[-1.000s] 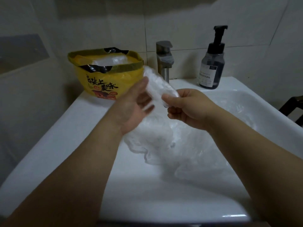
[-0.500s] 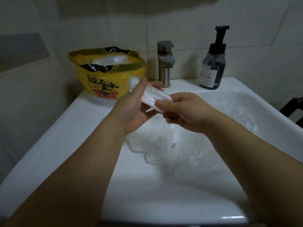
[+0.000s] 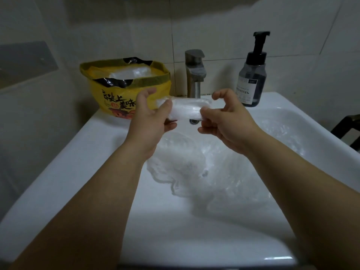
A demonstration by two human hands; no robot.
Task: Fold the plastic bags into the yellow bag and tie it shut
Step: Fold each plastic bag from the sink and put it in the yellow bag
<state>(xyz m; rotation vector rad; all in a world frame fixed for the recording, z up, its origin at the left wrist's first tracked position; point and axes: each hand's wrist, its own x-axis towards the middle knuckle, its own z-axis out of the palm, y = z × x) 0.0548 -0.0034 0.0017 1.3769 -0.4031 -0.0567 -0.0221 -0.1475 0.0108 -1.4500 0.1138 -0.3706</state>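
Note:
A folded clear plastic bag (image 3: 186, 109) is held level above the sink between both hands. My left hand (image 3: 150, 117) grips its left end with thumb and fingers. My right hand (image 3: 226, 117) pinches its right end, the index finger raised and curled. The yellow bag (image 3: 116, 94) stands open on the sink's back left corner, printed with black characters, and has folded clear bags (image 3: 128, 72) inside. More loose clear plastic bags (image 3: 194, 158) lie crumpled in the basin below my hands.
A white sink (image 3: 68, 172) fills the view. A steel faucet (image 3: 194, 73) stands at the back centre. A dark soap pump bottle (image 3: 251, 75) sits at the back right. Tiled walls close in behind and on the left. A dark chair edge (image 3: 348, 129) shows at the right.
The bag went from a loose tall piece to a compact flat fold. Both hands rose slightly and drew apart, stretching the fold level between them.

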